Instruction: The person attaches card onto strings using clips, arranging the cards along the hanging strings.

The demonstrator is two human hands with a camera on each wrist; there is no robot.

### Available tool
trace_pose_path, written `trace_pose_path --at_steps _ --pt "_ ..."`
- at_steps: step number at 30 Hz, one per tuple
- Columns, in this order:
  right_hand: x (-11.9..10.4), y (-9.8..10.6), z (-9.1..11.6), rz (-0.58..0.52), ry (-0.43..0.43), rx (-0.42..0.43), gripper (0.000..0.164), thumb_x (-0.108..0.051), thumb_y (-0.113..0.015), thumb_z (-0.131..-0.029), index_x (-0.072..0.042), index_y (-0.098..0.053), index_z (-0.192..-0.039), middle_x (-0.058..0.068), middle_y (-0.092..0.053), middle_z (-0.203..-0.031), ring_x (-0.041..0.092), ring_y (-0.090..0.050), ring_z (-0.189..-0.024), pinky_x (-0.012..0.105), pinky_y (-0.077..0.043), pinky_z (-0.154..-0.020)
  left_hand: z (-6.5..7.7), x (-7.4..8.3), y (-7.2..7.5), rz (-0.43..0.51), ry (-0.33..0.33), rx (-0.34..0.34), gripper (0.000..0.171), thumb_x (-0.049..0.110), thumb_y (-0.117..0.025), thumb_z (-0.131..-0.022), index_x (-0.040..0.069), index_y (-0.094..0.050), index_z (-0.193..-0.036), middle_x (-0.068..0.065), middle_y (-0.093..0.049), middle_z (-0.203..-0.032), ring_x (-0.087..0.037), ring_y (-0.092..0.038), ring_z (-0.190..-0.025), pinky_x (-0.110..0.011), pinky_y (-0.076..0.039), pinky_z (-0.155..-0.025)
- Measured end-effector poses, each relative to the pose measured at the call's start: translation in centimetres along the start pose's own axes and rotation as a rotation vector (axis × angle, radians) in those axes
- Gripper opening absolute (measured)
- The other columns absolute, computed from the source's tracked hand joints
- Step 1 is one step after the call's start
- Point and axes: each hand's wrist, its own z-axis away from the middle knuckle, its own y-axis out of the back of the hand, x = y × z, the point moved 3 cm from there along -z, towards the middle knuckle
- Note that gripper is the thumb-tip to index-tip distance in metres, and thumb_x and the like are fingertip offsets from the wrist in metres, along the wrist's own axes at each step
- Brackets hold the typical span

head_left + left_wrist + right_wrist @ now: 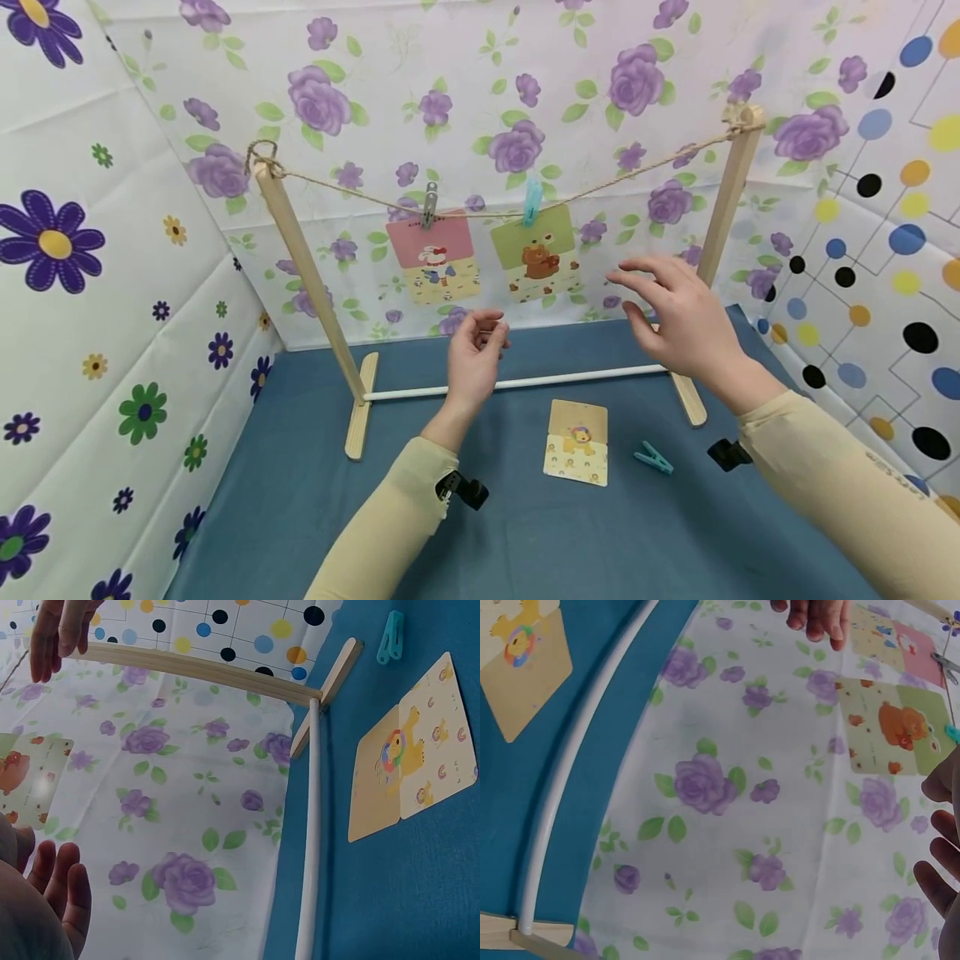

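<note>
Two cards hang by clothespins from a twine line (337, 188). The pink rabbit card (433, 262) is under a grey clothespin (430, 206), the green bear card (537, 258) under a light blue clothespin (532, 202). Below the cards, my left hand (474, 354) is raised with loosely curled fingers and holds nothing. My right hand (678, 321) hovers right of the bear card, fingers spread and bent, nothing in them. On the blue cloth lie a tan lion card (577, 443) and a teal clothespin (655, 457).
Wooden posts, left (307, 275) and right (731, 196), carry the twine. Each stands on a wooden foot, and a white rod (577, 378) joins them low down. Behind hangs a rose-patterned backdrop (420, 50); a dotted sheet (885, 275) covers the right side.
</note>
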Motion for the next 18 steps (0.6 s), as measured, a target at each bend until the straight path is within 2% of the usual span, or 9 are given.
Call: trace_pose_path --at_steps 5,9,14,18 --pt "0.8 -0.4 1.3 0.004 -0.025 -0.021 0.044 -0.005 -0.075 -0.094 -0.008 -0.071 -0.138 0.017 -0.063 -0.139 0.041 -0.056 -0.129 0.058 -0.046 -0.104 0.3 -0.4 -0.1 0.001 0.007 -0.004 0.017 0.010 -0.066 -0.108 0.004 -0.067 -0.124 -0.008 -0.067 -0.106 -0.020 -0.068 -0.087 -0.034 -0.056 -0.077" --pt "1.4 -0.6 2.3 0.019 -0.039 -0.036 0.045 -0.004 -0.075 -0.093 -0.007 -0.071 -0.138 0.016 -0.063 -0.139 0.040 -0.056 -0.127 0.056 -0.049 -0.098 0.5 -0.8 -0.3 -0.011 0.018 -0.007 0.019 0.011 -0.066 -0.108 0.003 -0.067 -0.126 -0.007 -0.067 -0.106 -0.019 -0.067 -0.087 -0.029 -0.054 -0.075" --pt "1.7 -0.9 3.4 0.030 -0.065 -0.056 0.047 -0.003 -0.077 -0.092 -0.008 -0.071 -0.138 0.015 -0.063 -0.139 0.040 -0.056 -0.127 0.057 -0.052 -0.091 0.9 -1.1 -0.3 -0.025 0.022 -0.016 0.019 0.011 -0.067 -0.108 0.005 -0.067 -0.126 -0.007 -0.068 -0.106 -0.020 -0.068 -0.087 -0.029 -0.054 -0.074" --pt "1.8 -1.2 4.4 0.028 -0.094 -0.078 0.047 -0.001 -0.078 -0.091 -0.009 -0.071 -0.137 0.014 -0.063 -0.140 0.040 -0.055 -0.129 0.059 -0.052 -0.092 1.1 -1.4 -0.4 -0.031 0.028 -0.026 0.019 0.011 -0.067 -0.108 0.006 -0.068 -0.126 -0.008 -0.068 -0.107 -0.023 -0.068 -0.088 -0.028 -0.055 -0.075"
